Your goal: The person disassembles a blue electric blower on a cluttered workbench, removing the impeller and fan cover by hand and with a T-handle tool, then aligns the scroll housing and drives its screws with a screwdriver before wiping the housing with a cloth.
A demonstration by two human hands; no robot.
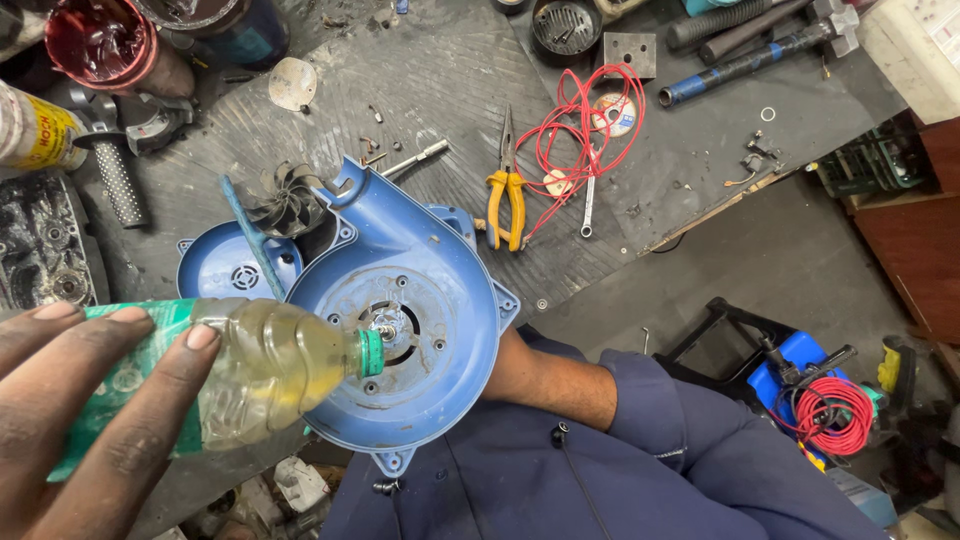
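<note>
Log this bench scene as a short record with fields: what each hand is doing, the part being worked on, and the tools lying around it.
left hand: left hand grips a plastic bottle of yellowish liquid, tipped sideways
bottle mouth: green neck over the hub of the housing
workpiece: blue blower housing, open side up
right hand: hidden behind the housing; only the forearm shows
nearby parts: black fan wheel, blue round cover
tools: yellow-handled pliers, red wire, small spanner
surface: dark workbench

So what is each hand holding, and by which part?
Left hand holds the plastic bottle around its body. Right hand is hidden behind the blue housing; its hold cannot be told.
</note>
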